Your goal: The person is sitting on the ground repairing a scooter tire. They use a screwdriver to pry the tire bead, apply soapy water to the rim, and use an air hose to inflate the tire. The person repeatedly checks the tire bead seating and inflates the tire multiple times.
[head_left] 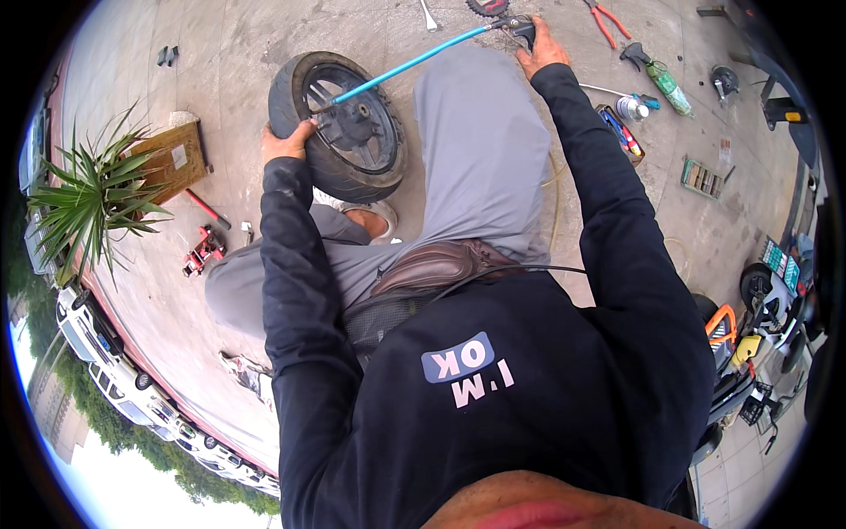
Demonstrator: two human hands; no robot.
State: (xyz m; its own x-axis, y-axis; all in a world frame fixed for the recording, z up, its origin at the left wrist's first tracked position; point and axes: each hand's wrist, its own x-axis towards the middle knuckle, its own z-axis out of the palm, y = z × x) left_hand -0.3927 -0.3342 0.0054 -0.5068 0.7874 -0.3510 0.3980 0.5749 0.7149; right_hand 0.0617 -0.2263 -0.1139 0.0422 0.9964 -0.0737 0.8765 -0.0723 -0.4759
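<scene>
A motorcycle or scooter wheel with a black tyre (289, 93) and dark spoked rim (388, 141) stands tilted in front of my left leg. My left hand (286, 144) grips the near left edge of the tyre, thumb lying toward the rim; some fingers are hidden. Out to the far right, my right hand (545, 51) is closed around the black handle of a tyre inflator (523, 33). Its blue hose (414, 62) runs down to the left and ends at the rim, close to my left thumb. Whether it is fixed to the valve I cannot tell.
Red-handled pliers (606, 25), a green spray bottle (670, 86), a spray can (627, 108) and a tool box (622, 134) lie to the right. Left are a potted plant (92, 189) and a red floor jack (204, 249). A spanner (429, 16) lies beyond the wheel.
</scene>
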